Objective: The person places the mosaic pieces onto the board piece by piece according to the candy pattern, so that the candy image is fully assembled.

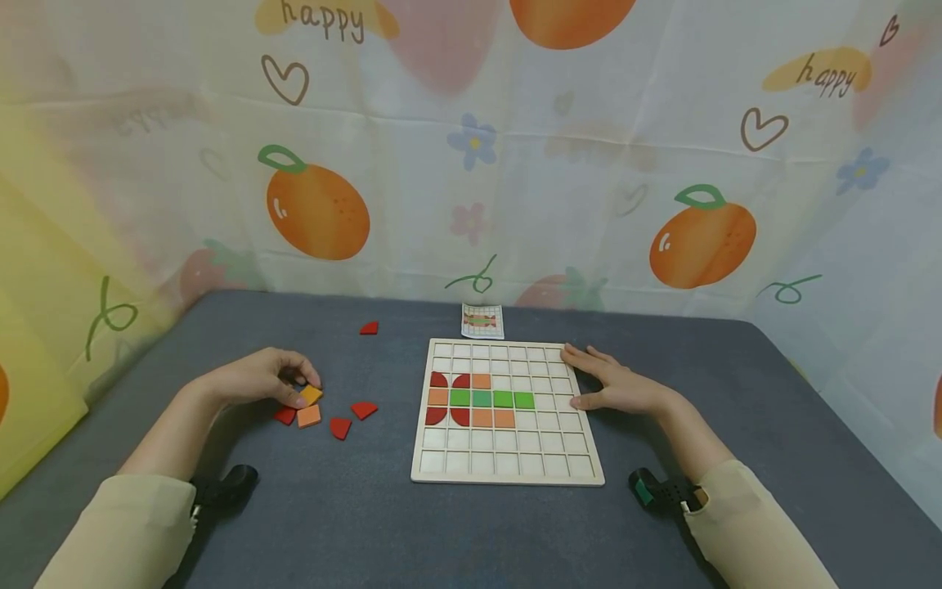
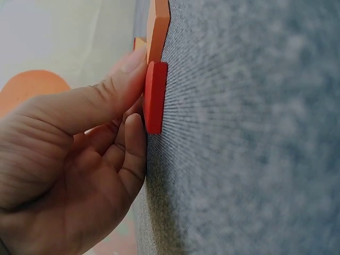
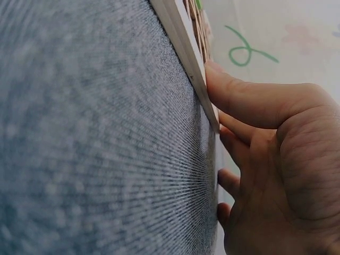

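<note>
Head view: left hand [image 1: 257, 380] is pinching a yellow tile [image 1: 312, 394] between thumb and fingers, just behind a loose orange tile [image 1: 309, 415], left of the partly filled grid board [image 1: 504, 465]. Right hand [image 1: 618, 383] is touching the board's right edge, fingers extended, not grasping. Seemingly picking out a tile; next move is probably calling for lifting it clear and aligning it with a bare cell.
</note>
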The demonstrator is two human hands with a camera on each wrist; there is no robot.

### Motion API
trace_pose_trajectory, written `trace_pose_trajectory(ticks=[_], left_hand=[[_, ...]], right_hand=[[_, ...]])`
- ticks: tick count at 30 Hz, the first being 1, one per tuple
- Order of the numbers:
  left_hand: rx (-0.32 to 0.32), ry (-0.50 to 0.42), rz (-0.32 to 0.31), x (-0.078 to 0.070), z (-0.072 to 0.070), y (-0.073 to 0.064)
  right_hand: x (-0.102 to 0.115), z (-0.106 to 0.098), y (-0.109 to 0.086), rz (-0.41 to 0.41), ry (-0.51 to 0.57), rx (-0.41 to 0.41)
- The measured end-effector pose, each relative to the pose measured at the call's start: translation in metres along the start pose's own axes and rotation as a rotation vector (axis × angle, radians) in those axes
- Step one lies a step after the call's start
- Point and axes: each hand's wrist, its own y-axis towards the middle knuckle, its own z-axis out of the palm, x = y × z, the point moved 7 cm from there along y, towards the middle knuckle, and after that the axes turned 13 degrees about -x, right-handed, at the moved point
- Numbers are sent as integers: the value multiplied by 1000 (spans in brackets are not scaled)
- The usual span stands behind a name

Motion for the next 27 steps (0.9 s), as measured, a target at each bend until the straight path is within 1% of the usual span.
trace_pose_trajectory(ticks=[2, 9, 15, 20, 23, 27], left_hand=[[2, -15, 9, -1, 1, 0], [-24, -49, -4, -5, 1, 0], [-36, -66, 5, -7, 0, 1], [-71, -59, 5, -6, -2, 4], [-98, -33, -6, -6, -3, 5], [-114, -9, -18, -7, -4, 6]], right_hand=[[0, 0, 0, -1, 0, -1], [-2, 0, 0, 12, -9, 9], [-1, -1, 0, 14, -9, 15], [-1, -1, 0, 6, -9, 8], [-1, -1, 0, 0, -13, 6], [-1, 0, 0, -2, -16, 7]])
